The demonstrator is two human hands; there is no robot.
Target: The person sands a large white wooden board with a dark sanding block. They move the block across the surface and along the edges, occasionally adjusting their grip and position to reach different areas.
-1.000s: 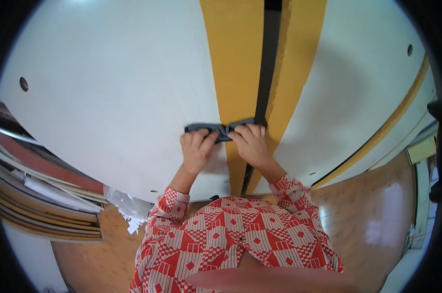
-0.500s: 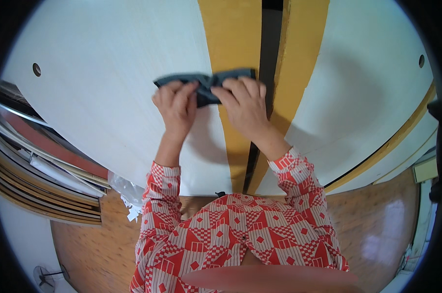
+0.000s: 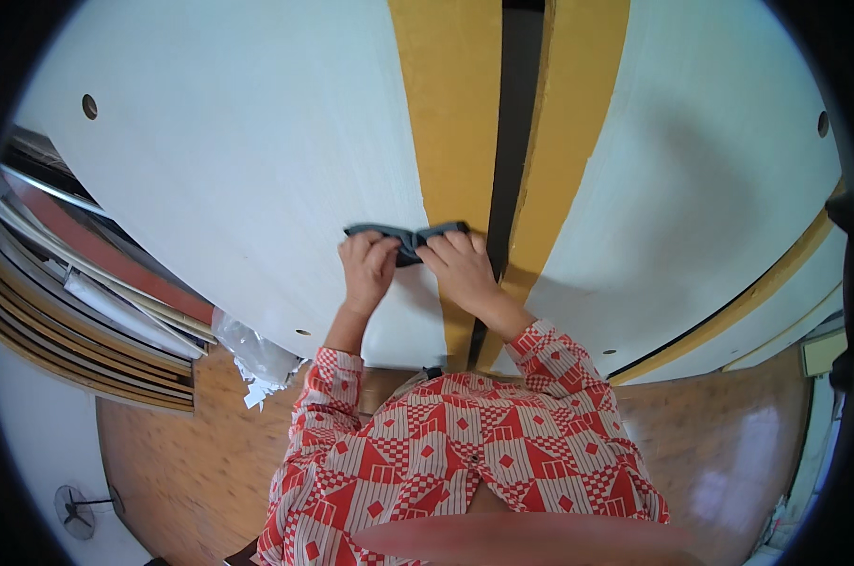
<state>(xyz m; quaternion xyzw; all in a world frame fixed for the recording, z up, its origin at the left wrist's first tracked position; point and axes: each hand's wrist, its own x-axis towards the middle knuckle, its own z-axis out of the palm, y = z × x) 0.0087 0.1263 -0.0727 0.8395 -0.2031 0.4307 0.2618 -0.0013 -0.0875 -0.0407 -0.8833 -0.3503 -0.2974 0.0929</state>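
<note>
Both hands hold a small piece of dark grey-blue cloth (image 3: 380,228) above the white tabletop, near its yellow strip. My left hand (image 3: 366,264) pinches the left half and my right hand (image 3: 461,269) the right half, fingers bent over its near side. Between the hands the cloth bunches in a fold, and its two ends stick out past the fingers. The fingertips are partly hidden in the fabric.
A white board with a yellow edge strip (image 3: 453,94) lies left of a dark gap (image 3: 518,123); a second white board (image 3: 691,189) lies right. Stacked panels (image 3: 97,349) stand at the left, beside a clear plastic bag (image 3: 248,344). A fan (image 3: 76,509) is at lower left.
Both hands have drawn the cloth nearer to my body, with the left hand also shifting slightly right. The grip on the cloth stays.
</note>
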